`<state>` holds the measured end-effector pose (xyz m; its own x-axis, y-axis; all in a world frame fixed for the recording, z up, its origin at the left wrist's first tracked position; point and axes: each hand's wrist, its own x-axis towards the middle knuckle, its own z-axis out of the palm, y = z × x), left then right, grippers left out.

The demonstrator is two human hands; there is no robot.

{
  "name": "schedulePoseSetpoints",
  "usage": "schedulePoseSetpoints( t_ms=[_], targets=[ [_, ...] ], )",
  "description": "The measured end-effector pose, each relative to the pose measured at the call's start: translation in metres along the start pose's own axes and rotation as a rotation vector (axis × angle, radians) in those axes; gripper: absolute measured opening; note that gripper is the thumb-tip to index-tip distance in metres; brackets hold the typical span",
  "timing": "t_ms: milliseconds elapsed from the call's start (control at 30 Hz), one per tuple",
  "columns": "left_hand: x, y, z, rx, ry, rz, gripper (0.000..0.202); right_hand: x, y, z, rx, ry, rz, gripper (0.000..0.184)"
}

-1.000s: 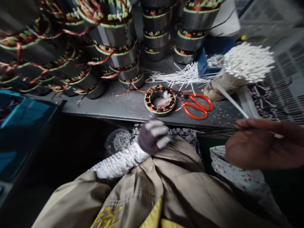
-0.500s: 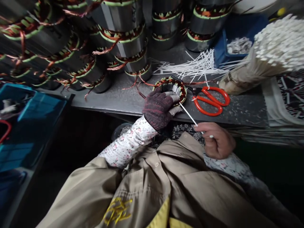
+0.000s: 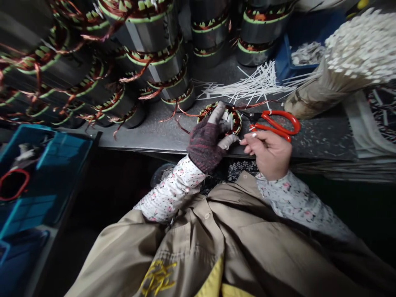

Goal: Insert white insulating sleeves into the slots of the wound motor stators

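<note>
**Gloved hand on wound stator, bare hand pinching right beside it**

Wound stator (image 3: 236,123) lies on the dark metal bench top (image 3: 148,134), copper windings and green-edged rim showing, centre partly hidden. Left hand (image 3: 206,142), in a dark knit glove with pale fingertips (image 3: 216,113), is over it, fingers spread wide across the rim, holding it. Right hand (image 3: 267,153), bare, is just beside the glove, thumb and forefinger pinched narrow on a thin white tip (image 3: 240,140), too fine to make out further. Red-handled scissors (image 3: 278,123) lie touching distance from the stator's right side. Loose white sticks (image 3: 247,88) are scattered behind, with a wrapped bundle of white sticks (image 3: 355,49) to the right and a blue tray (image 3: 287,62) behind that. Stacks of finished-looking stators (image 3: 148,41) stand along the back and left. Teal crate (image 3: 40,165) sits low at left.
</note>
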<state>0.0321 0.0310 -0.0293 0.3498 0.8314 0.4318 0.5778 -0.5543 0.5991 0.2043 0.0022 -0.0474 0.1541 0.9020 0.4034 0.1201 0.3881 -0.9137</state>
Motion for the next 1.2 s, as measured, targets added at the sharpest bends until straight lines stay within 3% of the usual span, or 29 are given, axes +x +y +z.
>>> schedulePoseSetpoints(
  t_ms=[100, 233, 400, 533, 700, 800, 967, 1200],
  targets=[
    [0.000, 0.001, 0.001, -0.165, 0.075, -0.012, 0.042, 0.010, -0.007, 0.000, 0.030, -0.065, 0.120, 0.032],
    [0.001, 0.004, -0.003, -0.167, 0.130, 0.031, 0.020, 0.013, -0.019, -0.008, -0.093, -0.185, 0.008, 0.031],
    [0.002, 0.002, -0.004, -0.143, 0.133, 0.058, 0.020, 0.022, -0.018, -0.007, -0.345, -0.254, -0.192, 0.024],
    [0.002, -0.005, -0.003, -0.101, 0.100, 0.125, 0.021, 0.030, -0.006, -0.002, -0.435, -0.264, -0.152, 0.019],
    [0.001, -0.011, -0.002, -0.004, 0.055, 0.153, 0.024, 0.026, -0.012, -0.006, -0.304, -0.232, -0.062, 0.018],
    [0.000, -0.011, -0.002, 0.034, 0.038, 0.111, 0.027, 0.020, -0.027, -0.007, -0.275, -0.225, -0.131, 0.017],
    [-0.002, -0.014, -0.002, 0.049, 0.026, 0.152, 0.031, 0.016, -0.038, 0.002, -0.369, -0.250, -0.274, 0.018],
    [-0.002, -0.013, -0.005, 0.097, -0.005, 0.153, 0.031, 0.024, -0.022, 0.002, -0.550, -0.212, -0.208, 0.022]
  ],
)
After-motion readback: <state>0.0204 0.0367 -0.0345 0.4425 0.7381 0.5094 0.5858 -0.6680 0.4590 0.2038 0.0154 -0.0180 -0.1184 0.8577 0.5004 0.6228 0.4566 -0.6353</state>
